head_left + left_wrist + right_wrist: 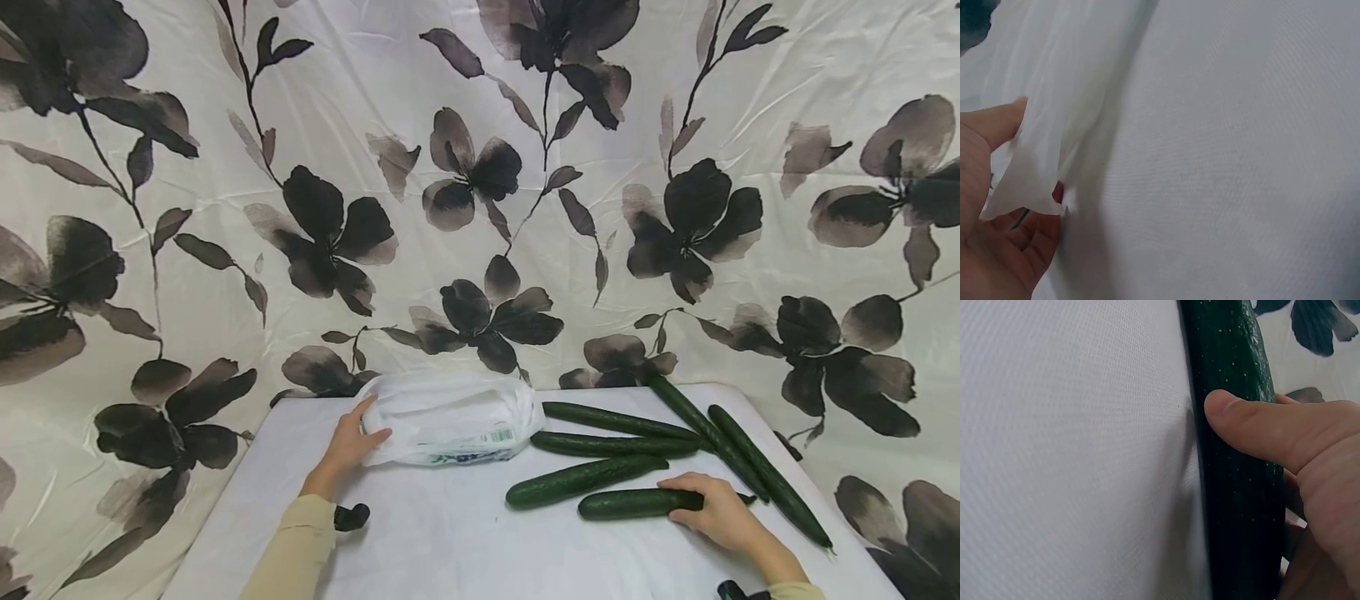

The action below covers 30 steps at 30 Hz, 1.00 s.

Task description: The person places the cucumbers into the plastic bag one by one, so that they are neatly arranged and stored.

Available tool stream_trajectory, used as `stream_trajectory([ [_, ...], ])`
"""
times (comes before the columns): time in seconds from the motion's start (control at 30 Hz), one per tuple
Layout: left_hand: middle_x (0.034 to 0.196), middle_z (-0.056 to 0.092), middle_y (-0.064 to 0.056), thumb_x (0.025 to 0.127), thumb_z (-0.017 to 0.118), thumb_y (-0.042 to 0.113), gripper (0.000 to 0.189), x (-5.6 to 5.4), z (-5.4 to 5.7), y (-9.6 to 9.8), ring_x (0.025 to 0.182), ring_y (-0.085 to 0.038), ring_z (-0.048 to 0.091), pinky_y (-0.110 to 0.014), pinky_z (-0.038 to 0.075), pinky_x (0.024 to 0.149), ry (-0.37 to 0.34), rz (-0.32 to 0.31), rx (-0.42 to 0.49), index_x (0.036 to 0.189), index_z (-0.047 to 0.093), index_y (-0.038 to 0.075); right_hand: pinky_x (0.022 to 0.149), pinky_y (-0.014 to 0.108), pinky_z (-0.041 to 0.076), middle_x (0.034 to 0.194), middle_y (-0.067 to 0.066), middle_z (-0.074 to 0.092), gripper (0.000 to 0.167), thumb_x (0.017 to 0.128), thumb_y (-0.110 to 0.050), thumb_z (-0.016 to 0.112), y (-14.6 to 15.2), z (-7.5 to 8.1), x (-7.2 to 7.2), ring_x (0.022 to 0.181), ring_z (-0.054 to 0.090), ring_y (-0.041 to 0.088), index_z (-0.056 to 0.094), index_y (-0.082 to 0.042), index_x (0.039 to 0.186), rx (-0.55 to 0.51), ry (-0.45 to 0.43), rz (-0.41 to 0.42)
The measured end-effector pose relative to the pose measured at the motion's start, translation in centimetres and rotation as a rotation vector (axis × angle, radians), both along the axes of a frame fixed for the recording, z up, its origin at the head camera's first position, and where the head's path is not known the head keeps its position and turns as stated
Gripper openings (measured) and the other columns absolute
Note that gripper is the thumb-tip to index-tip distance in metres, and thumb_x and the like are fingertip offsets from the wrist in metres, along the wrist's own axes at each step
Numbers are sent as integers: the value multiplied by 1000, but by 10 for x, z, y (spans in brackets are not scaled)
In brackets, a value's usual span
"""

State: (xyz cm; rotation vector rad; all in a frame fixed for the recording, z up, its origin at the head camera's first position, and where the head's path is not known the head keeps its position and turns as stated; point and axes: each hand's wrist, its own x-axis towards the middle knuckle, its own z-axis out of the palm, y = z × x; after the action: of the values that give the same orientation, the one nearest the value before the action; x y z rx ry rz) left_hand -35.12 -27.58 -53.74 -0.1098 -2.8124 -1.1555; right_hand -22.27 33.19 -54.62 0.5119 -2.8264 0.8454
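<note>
A white plastic bag (450, 417) with green and blue print lies toward the back of the table. My left hand (352, 442) holds its left end; in the left wrist view a thin flap of the bag (1035, 169) lies between the thumb and the curled fingers. On the right, my right hand (716, 508) grips a dark green cucumber (622, 504) near its right end. The right wrist view shows the thumb across this cucumber (1229, 356), with the other fingers mostly hidden behind it.
Several more cucumbers lie about the right hand: one just behind (585, 482), one beside the bag (615, 444), and a slanting one at the right (772, 475). White cloth covers the table (450, 550). A floral curtain (585, 317) hangs behind.
</note>
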Motion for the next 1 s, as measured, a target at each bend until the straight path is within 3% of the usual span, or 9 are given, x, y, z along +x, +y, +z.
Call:
stream_trajectory([
  [0.2,127,40,-34,94,58,15,53,1,-5,3,114,-46,45,-64,33,99,-24,27,0,145,43,7,92,52,46,110,-4,69,45,71,-21,84,0,-1,0,107,62,29,72,-18,114,-3,-17,10],
  [0.37,129,38,-33,95,52,14,49,0,-7,7,116,-48,44,-64,31,101,-58,71,-19,142,44,3,93,55,45,113,0,68,47,73,-22,83,1,1,-4,110,60,34,71,-15,117,-17,-58,30],
  [0.57,136,34,-35,91,60,17,64,1,-8,12,124,-54,38,-64,30,103,-116,87,-60,146,34,-1,94,55,43,115,3,68,46,73,-22,83,9,2,-5,112,59,36,70,-12,116,-55,-101,25],
  [0.8,147,27,-33,84,74,28,89,-2,-10,9,132,-53,28,-65,23,106,-156,71,-82,152,23,2,93,63,35,113,1,68,45,71,-28,84,10,1,-7,111,58,35,72,-20,114,-35,-95,-4],
  [1.0,149,23,-33,79,79,29,100,-5,-14,5,133,-55,25,-66,22,106,-157,58,-72,154,17,5,85,52,31,110,-3,68,43,70,-31,84,8,-1,-9,109,58,31,72,-25,111,-31,-80,-23],
])
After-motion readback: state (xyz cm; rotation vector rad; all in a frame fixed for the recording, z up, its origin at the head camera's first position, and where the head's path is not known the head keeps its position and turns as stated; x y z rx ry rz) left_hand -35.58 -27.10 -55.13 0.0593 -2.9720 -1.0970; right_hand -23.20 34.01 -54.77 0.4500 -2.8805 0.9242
